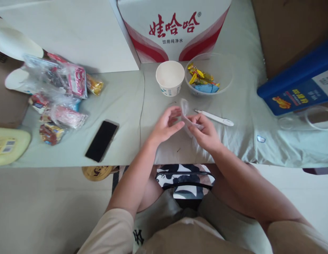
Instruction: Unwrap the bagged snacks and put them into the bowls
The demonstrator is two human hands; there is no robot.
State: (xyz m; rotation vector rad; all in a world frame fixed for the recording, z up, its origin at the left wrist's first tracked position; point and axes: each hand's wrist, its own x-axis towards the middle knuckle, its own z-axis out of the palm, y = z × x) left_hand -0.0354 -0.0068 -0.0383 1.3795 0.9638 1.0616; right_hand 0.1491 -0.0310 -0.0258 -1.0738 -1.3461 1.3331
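My right hand (205,132) is closed in a pinch on a thin, crumpled, see-through plastic bag (184,106). The plastic stands up between my two hands above the cloth. My left hand (169,123) is beside it with fingers curled but apart and the thumb stretched towards it; I cannot tell if it touches. Just beyond the right hand lies a slim white pen-shaped tool (215,118) with a dark tip. Behind the hands stand a white paper cup (170,78) and a clear plastic bowl (226,79) with yellow and blue wrapped snacks (203,82) in it.
A black phone (102,140) lies at the left, with a pile of packaged snacks (63,91) beyond it. A white and red carton (177,31) closes off the back. On the right are a blue box (296,84) and a clear cup (306,119).
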